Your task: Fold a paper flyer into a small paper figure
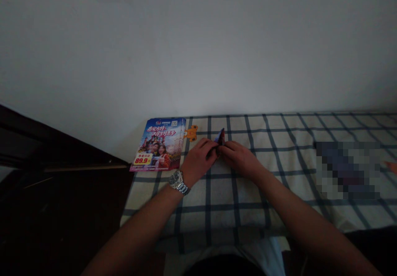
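Both hands meet over the checked cloth, pinching a small folded piece of printed paper (221, 136) between them. Its dark blue and reddish tip points up; the lower part is hidden by fingers. My left hand (200, 160), with a metal watch (178, 182) at the wrist, is closed on the paper's left side. From the right, my right hand (240, 157) is closed on it too. A stack of colourful flyers (158, 143) marked 89.9 lies to the left of my left hand.
The blue-and-white checked cloth (248, 201) covers a surface against a pale wall (217, 53). An orange bear figure (191, 133) shows beside the flyers. A pixelated patch (347, 170) hides something at right, with an orange item (391, 166) beyond. Dark furniture (46, 143) stands left.
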`<state>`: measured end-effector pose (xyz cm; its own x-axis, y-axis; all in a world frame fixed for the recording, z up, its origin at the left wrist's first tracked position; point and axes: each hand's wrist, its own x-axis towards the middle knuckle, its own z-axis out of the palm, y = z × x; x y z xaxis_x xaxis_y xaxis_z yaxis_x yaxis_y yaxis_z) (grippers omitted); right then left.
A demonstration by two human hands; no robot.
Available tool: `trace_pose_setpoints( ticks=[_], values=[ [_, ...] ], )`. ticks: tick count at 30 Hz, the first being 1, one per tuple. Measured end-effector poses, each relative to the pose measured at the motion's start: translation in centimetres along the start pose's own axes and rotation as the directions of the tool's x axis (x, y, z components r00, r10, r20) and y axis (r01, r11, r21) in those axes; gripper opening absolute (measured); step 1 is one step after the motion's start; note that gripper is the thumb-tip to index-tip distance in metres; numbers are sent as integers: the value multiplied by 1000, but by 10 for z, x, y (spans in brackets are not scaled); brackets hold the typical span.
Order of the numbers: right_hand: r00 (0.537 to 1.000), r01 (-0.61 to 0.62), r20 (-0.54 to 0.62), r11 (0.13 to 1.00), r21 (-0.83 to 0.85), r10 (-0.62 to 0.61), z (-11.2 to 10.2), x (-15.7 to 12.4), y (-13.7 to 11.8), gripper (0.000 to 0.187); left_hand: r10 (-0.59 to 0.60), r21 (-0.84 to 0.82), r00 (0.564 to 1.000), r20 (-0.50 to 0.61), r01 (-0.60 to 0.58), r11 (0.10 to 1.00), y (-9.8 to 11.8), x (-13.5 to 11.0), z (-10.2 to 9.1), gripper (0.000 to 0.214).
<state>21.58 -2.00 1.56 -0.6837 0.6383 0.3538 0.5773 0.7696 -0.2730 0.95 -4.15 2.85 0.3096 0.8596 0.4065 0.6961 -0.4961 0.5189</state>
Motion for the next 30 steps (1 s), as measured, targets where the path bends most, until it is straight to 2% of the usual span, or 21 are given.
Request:
trace_pose_setpoints(
  ticks=[6, 12, 19, 30],
  values=[
    [999, 6, -33, 1000, 16, -5, -4, -1, 2, 17, -41, 82, 998, 42, 38, 996, 0, -2, -4, 16],
    [999, 22, -39, 1000, -1, -22, -5, -1, 4, 14, -4, 158, 996, 88, -10, 987, -5, -4, -6, 18],
    [1000, 18, -14, 1000, -2, -18, -7, 0, 4, 14, -44, 199, 997, 62, 31, 980, -1, -3, -6, 14],
    [999, 14, -47, 1000, 20, -13, -6, -3, 7, 21, -57, 217, 998, 13, 53, 975, 2, -3, -8, 16]
  ],
)
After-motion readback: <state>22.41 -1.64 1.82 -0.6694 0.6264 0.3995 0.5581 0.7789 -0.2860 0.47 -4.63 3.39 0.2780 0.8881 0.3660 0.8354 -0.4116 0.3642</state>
